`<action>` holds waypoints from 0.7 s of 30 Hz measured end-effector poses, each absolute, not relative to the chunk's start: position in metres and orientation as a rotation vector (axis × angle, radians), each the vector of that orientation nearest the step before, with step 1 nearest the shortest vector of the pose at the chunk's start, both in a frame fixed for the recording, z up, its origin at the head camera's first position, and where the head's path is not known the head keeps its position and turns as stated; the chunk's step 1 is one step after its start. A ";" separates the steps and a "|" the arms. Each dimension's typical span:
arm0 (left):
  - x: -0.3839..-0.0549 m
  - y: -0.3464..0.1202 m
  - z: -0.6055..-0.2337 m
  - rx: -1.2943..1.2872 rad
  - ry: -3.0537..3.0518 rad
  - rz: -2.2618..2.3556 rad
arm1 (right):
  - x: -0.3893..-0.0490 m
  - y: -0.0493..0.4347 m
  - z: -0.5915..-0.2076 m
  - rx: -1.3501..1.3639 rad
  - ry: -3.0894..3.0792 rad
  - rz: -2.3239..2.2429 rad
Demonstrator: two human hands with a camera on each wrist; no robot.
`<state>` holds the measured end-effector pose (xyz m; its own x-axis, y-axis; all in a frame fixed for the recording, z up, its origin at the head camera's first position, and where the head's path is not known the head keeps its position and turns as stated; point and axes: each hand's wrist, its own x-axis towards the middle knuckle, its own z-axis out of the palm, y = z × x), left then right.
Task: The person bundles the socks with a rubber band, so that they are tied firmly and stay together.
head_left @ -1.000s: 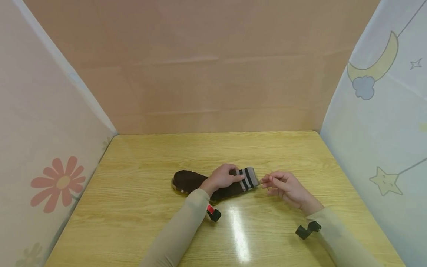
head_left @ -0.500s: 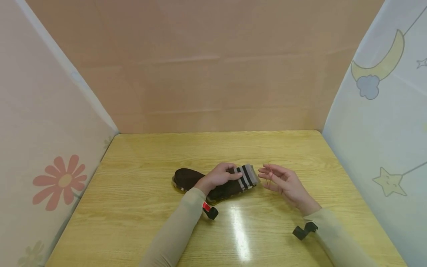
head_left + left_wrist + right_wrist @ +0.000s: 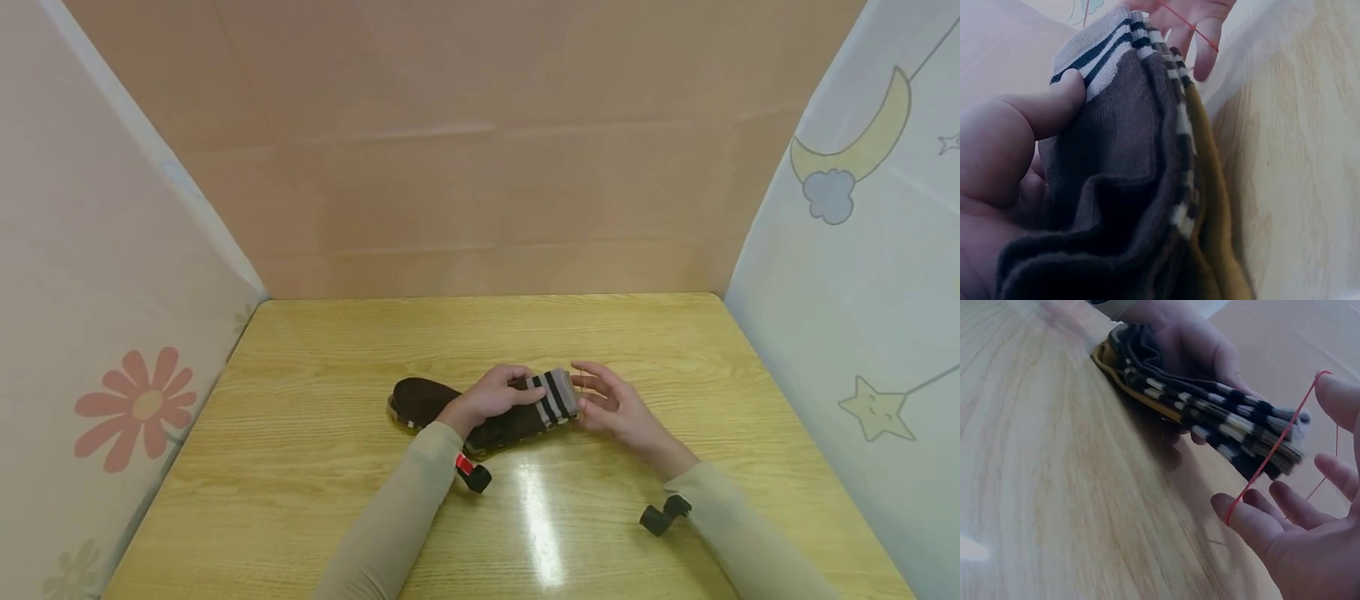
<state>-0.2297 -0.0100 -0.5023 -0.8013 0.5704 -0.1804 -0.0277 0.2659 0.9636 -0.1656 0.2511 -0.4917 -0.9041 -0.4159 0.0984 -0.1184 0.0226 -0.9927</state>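
A bundle of dark brown socks (image 3: 423, 402) lies bent on the table, its grey cuffs with black stripes pointing right. My left hand (image 3: 489, 395) grips the bundle just below the cuffs, thumb on top, as the left wrist view also shows on the layered socks (image 3: 1125, 119). Patterned and mustard layers show along the side. Around the spread fingers of my right hand (image 3: 626, 417) a thin red rubber band (image 3: 1270, 450) is stretched into a wide loop. In the right wrist view the cuff ends overlap this loop, with the fingertips close around them.
Beneath the hands is a light wood-grain table (image 3: 337, 350). A pale flower-printed sheet (image 3: 142, 250) hangs on the left, a moon-and-star sheet (image 3: 847, 317) on the right. A tan panel (image 3: 480, 183) stands behind. Each wrist wears a small black camera (image 3: 476, 477).
My right hand has spread its fingers, stretching the rubber band wide, and has moved left to the cuff ends. The left hand keeps its grip on the socks almost in place.
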 end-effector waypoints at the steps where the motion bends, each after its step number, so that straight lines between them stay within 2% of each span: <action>1: -0.230 -0.010 -0.503 0.491 2.036 1.570 | -0.166 0.248 -0.492 -0.564 2.102 -1.951; 21: -0.230 -0.012 -0.504 0.559 2.016 1.624 | -0.184 0.212 -0.472 -0.678 2.422 -1.486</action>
